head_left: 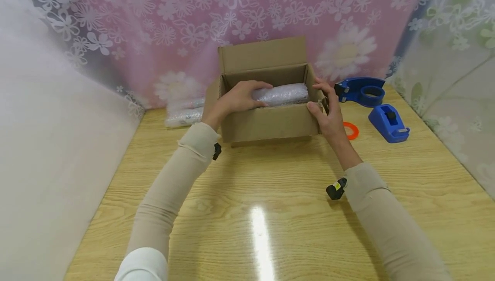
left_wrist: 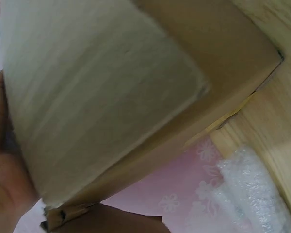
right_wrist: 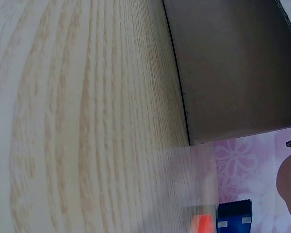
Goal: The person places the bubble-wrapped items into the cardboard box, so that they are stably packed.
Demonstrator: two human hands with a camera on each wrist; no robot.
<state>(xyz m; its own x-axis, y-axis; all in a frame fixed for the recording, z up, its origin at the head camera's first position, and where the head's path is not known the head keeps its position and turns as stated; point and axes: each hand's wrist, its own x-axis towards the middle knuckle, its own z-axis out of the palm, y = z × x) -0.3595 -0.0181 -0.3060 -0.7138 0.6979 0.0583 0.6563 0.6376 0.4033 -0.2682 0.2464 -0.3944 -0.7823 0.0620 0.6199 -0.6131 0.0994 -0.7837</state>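
An open cardboard box (head_left: 267, 125) stands at the back of the table in the head view, its rear flap (head_left: 264, 55) raised. Inside its mouth lies a bubble-wrapped roll (head_left: 288, 94). My left hand (head_left: 237, 98) reaches over the box's left side and holds the roll's left end between thumb and fingers. With my right hand (head_left: 329, 115) I grip the box's right edge, thumb at the front corner. A side flap (left_wrist: 102, 92) covers most of the left wrist view, hiding the left fingers. Only the box wall (right_wrist: 233, 73) and part of the right hand show in the right wrist view.
More bubble-wrapped packages (head_left: 184, 117) lie left of the box. At its right are a blue tape gun (head_left: 357, 91), a blue tape dispenser (head_left: 388, 124) and an orange tape roll (head_left: 352, 130). A flowered curtain (head_left: 185, 19) hangs behind the table (head_left: 216, 212).
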